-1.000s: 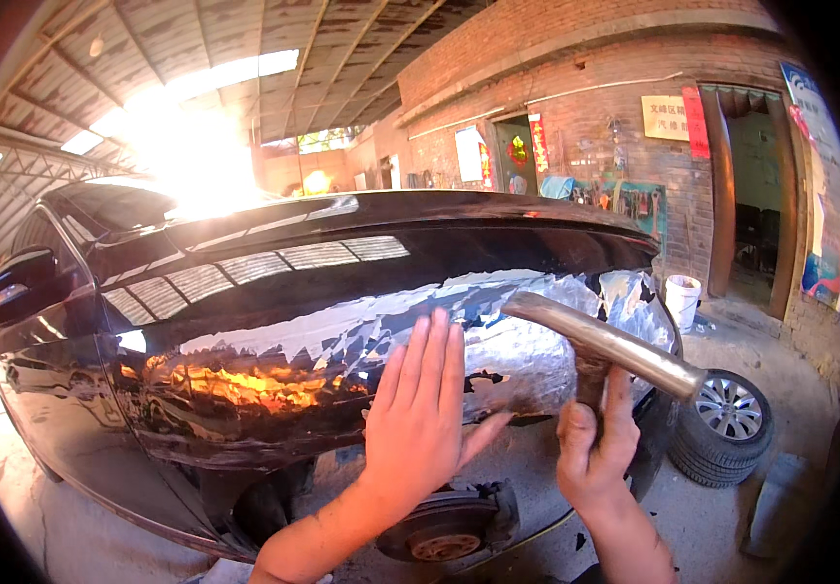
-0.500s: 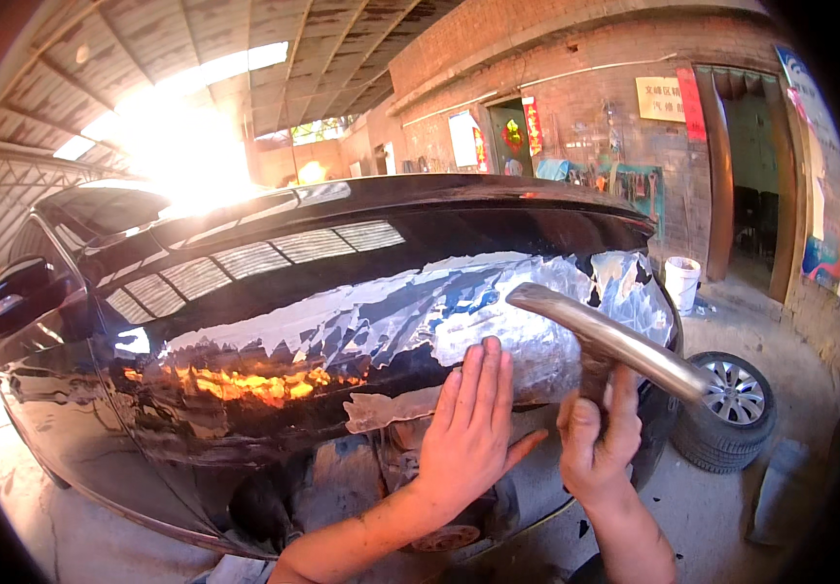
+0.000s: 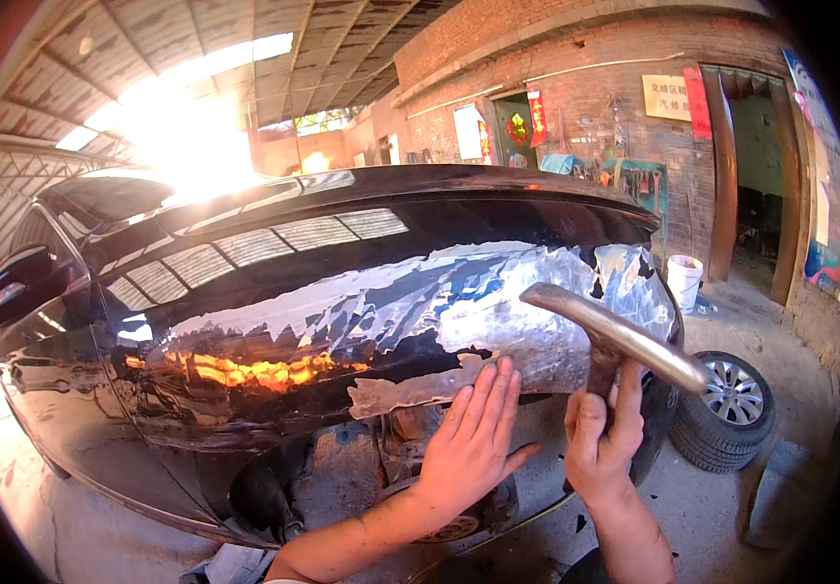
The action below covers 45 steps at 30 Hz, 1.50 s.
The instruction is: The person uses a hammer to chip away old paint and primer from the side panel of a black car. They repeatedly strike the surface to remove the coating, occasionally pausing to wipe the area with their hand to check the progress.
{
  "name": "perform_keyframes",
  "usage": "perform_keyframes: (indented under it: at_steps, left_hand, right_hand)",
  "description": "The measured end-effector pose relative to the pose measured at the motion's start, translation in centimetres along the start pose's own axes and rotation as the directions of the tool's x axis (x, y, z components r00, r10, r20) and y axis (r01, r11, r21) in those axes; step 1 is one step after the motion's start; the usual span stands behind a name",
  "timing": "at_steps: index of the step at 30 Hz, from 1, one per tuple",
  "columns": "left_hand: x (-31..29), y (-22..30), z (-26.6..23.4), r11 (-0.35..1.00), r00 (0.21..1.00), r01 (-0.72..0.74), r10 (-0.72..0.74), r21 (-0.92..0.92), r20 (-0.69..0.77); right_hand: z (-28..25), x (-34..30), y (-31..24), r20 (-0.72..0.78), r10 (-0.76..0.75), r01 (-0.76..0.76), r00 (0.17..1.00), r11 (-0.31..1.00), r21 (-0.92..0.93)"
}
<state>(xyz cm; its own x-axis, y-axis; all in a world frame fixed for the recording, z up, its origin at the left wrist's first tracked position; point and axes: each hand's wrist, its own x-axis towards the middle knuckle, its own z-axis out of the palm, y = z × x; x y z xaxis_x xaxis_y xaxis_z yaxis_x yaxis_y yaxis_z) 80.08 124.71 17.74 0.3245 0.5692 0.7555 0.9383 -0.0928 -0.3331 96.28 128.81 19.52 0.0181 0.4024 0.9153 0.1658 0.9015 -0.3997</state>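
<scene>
A black car's front fender (image 3: 274,243) stretches across the view, with its paint stripped to bare, ragged-edged metal (image 3: 498,302) toward the right. My left hand (image 3: 473,438) lies open with fingers outstretched against the lower edge of that bare patch, above the wheel arch. In my right hand (image 3: 603,443) is a body hammer (image 3: 624,336) with a long, curved metal head, gripped by its dark handle. The hammer head hangs slanted in front of the bare metal; whether it touches the panel I cannot tell.
The wheel arch (image 3: 342,477) gapes below the fender, showing suspension parts. A wheel with its tyre (image 3: 731,409) lies on the floor at right, near a white bucket (image 3: 682,280). A tool board (image 3: 639,180) stands by the brick wall. The side mirror (image 3: 21,282) juts out at left.
My left hand has slid slightly down the panel, its fingertips now nearer the lower edge. The hammer in my right hand has shifted a little to the right.
</scene>
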Motion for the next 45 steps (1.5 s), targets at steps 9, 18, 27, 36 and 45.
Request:
perform_keyframes:
  at_steps: [9,18,27,36,45]
  left_hand:
    - [0.0,-0.2,-0.8,1.000,0.999,-0.016,0.017,-0.017,0.041]
    - [-0.2,-0.2,-0.8,1.000,0.998,-0.024,0.025,-0.020,0.059]
    - [-0.6,-0.4,-0.7,0.998,0.995,-0.056,0.053,0.035,0.090]
    - [-0.7,-0.4,-0.8,0.998,0.992,-0.058,0.056,0.011,0.117]
    - [-0.8,-0.4,-0.7,0.998,0.994,-0.052,0.054,-0.025,0.093]
  right_hand:
    - [0.2,-0.8,-0.3,0.016,-0.247,0.248,0.969,0.968,-0.037]
    - [1.0,0.6,-1.3,0.035,-0.322,0.323,0.946,0.944,-0.066]
    - [1.3,0.6,-2.1,0.069,-0.358,0.358,0.931,0.934,0.001]
    - [1.8,1.7,-4.1,0.015,-0.234,0.233,0.972,0.971,0.051]
    - [1.4,1.7,-3.8,0.103,-0.296,0.297,0.950,0.955,0.000]
